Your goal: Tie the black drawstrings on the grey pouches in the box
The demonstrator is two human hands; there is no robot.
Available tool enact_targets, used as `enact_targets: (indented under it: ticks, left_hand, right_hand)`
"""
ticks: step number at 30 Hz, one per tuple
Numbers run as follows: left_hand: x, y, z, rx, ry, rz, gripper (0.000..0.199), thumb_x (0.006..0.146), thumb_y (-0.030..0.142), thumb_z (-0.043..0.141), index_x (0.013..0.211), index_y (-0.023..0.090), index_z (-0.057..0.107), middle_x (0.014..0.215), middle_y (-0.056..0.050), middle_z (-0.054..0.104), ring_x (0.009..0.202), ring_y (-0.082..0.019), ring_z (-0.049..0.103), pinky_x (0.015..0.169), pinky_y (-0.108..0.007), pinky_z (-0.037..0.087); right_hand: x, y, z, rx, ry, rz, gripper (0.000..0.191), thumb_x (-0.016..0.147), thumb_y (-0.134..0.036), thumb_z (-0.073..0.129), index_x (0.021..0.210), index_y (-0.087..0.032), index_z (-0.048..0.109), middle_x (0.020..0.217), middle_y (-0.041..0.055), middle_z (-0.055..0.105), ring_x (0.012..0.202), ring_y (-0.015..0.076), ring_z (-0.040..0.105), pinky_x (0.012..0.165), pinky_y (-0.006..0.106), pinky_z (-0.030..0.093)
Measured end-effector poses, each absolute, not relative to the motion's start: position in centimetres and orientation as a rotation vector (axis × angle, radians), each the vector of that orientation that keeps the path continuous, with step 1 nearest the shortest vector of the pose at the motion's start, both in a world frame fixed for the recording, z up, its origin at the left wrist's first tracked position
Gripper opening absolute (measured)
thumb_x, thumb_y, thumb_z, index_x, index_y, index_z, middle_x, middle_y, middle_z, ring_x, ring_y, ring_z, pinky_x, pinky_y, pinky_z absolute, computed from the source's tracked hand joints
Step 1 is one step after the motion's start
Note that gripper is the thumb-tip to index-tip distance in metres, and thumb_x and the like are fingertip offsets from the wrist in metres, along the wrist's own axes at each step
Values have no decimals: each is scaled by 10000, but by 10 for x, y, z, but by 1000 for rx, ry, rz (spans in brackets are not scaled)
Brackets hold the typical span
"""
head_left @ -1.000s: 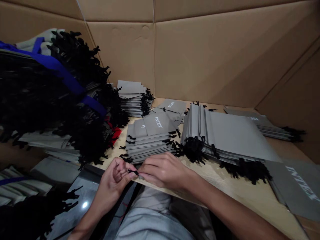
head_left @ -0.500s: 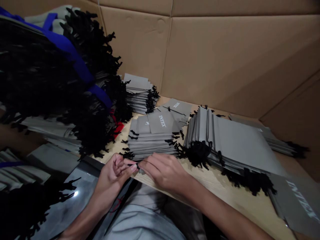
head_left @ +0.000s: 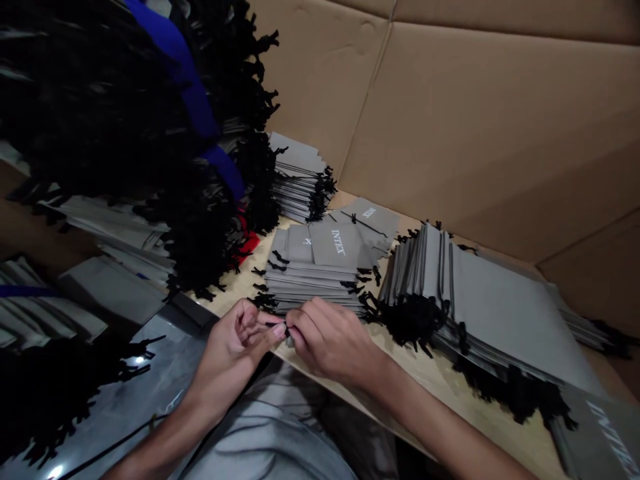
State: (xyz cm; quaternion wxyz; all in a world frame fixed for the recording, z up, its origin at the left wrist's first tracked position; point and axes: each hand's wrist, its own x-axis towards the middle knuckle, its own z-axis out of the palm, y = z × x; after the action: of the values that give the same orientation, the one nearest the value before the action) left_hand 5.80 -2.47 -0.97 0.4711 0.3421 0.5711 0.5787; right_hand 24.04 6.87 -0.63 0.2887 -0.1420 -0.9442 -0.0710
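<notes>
While two bare hands meet at the near edge of the wooden tabletop [head_left: 415,367], one short black cord [head_left: 273,325] sits between their fingertips, just in front of the middle stack of grey pouches [head_left: 310,287]. The left hand [head_left: 243,340] pinches it between thumb and forefinger, its other fingers curled; the right hand [head_left: 330,340] is closed on it from the other side, knuckles up, a scrap of grey showing below the fingertips. Four stacks of grey pouches stand on the table: the middle one, a small one [head_left: 297,180] behind it, a large one [head_left: 505,287] to the right, and a low one [head_left: 580,317] partly hidden beyond that. Each has black cord ends at its edges, too many and too tangled to count. White "INTEX" lettering shows three times, the third cut off on one pouch [head_left: 595,427] at lower right. Two bundles lie at left, one big [head_left: 100,113] and one smaller [head_left: 45,307], both with blue strapping [head_left: 187,80]; one red piece [head_left: 249,247] lies beside the big one.
</notes>
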Motion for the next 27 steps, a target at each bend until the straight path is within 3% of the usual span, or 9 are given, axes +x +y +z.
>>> enact_targets:
  ticks: [7,15,20,27]
  left_hand:
    - [53,-24,-1,967,1382,1339,460,806,378,945,818,242,506,924,-28,831,798,-167,770,710,-226,592]
    - [38,-27,4,1140,1358,1186,230,912,409,825,980,223,707,921,-48,794,909,-227,799,813,-281,638]
    - [36,-33,8,1648,1650,1208,103,956,294,738,1022,256,807,1013,-57,819,889,-223,788,817,-283,616]
    - [36,-32,8,2006,1675,1089,134,972,259,722,1022,292,842,1021,-32,830,858,-204,782,779,-243,593]
  right_hand:
    - [239,78,-13,-273,-2510,-236,197,1087,-198,448,1079,-155,640,855,35,642,817,204,556,684,350,347]
    - [241,79,-20,-287,-2527,-70,137,994,-234,500,1031,-192,625,850,27,664,806,200,573,675,344,368]
    - [241,79,-21,-279,-2555,-106,119,985,-245,498,994,-200,607,849,32,627,810,216,547,665,350,350]
    - [240,79,-18,-183,-2593,-345,146,1047,-271,470,972,-203,576,824,33,562,802,230,515,662,344,358]
